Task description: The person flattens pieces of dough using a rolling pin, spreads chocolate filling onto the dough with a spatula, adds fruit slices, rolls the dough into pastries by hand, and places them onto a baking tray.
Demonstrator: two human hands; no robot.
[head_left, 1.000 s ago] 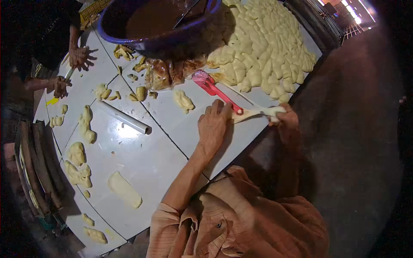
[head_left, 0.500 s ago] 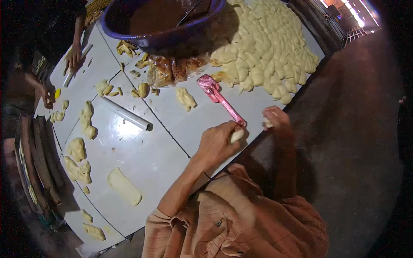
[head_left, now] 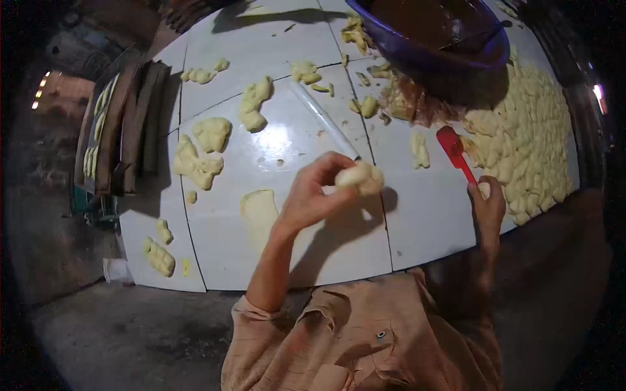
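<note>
My left hand [head_left: 319, 192] is raised over the middle of the table, its fingers curled round a soft lump of pale dough [head_left: 360, 178]. At the right, my right hand [head_left: 490, 199] closes on the handle end of a red spatula [head_left: 451, 144]. A pale rounded bit shows in that hand too; whether it is dough or part of the handle, I cannot tell. The spatula's blade points away from me, beside a small dough piece [head_left: 420, 150]. Left of my left wrist lies a flattened dough strip [head_left: 258, 210]. A whitish pipe [head_left: 321, 117] lies just beyond my left fingers.
A purple basin [head_left: 424, 49] of brown paste stands at the far right, by a brown-smeared plastic bag [head_left: 414, 101]. Many dough pieces [head_left: 531, 137] cover the right side. Loose dough lumps [head_left: 197, 159] lie at the left, near stacked wooden trays [head_left: 134, 124].
My view has swung left, and the other person's hands have left it. My left hand has moved away from the spatula's handle with dough; my right hand has come to the handle.
</note>
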